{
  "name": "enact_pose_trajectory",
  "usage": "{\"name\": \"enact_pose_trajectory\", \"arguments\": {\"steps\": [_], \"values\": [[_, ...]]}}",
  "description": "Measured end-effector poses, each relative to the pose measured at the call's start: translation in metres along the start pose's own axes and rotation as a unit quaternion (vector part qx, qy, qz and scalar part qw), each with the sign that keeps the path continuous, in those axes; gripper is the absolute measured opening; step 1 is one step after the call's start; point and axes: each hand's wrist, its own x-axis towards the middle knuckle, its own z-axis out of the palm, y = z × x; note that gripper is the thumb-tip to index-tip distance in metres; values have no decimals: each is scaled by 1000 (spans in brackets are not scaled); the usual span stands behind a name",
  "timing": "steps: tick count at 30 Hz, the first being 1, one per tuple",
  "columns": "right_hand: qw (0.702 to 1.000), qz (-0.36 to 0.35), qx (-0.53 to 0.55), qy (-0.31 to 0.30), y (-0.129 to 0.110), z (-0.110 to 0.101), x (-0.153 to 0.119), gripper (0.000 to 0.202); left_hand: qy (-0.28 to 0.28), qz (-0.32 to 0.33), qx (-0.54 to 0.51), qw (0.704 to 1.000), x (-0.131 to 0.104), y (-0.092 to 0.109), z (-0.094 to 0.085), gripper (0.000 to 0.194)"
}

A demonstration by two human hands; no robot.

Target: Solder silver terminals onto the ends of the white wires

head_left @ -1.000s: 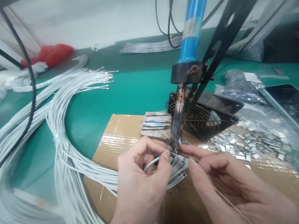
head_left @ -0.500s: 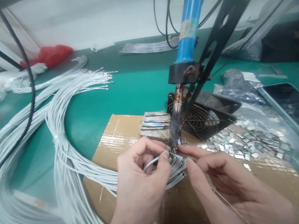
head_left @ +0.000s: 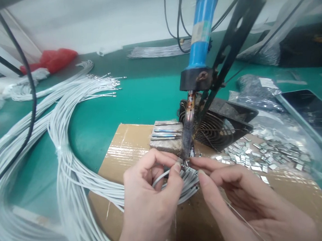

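Note:
Thumb and index finger of my left hand point(head_left: 153, 194) pinch the end of a white cable point(head_left: 160, 178) just below the tip of a blue-handled soldering iron point(head_left: 187, 136). My right hand point(head_left: 232, 192) is closed on a thin solder wire point(head_left: 239, 215), its fingertips beside the iron's tip. Between the hands lie the ends of a white cable bundle point(head_left: 189, 185), which runs left beneath my left hand. The exact contact at the tip is too small to make out.
Behind my hands, a block with metal rods point(head_left: 167, 133) and a black fan point(head_left: 217, 127) stand by the cardboard point(head_left: 121, 154). Small metal plates point(head_left: 270, 151) lie right, near a phone-like device point(head_left: 310, 106). More white cables point(head_left: 69, 123) spread left.
The whole view has shifted slightly, so things appear a little further left. Both hands keep nearly the same pose at the iron's tip.

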Motion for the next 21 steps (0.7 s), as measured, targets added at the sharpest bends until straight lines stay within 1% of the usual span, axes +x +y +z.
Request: {"name": "enact_pose_trajectory", "arguments": {"steps": [5,11,14,16,18,21], "values": [[999,-12,-31,16,1,2,1,22,4,-8,6,1000,1,2,2,11],[999,-23,-40,4,0,0,0,21,17,-10,1,1000,2,10,5,11],[999,8,-30,32,-2,2,-2,23,23,-16,-2,1000,1,10,4,12],[998,29,-25,51,-3,4,-3,24,12,-19,-1,1000,0,8,3,11],[999,8,-28,37,-2,5,-3,22,2,-18,0,1000,-1,6,2,10],[999,-6,-32,24,-2,5,-2,21,12,-16,-2,1000,-2,7,4,10]]}}
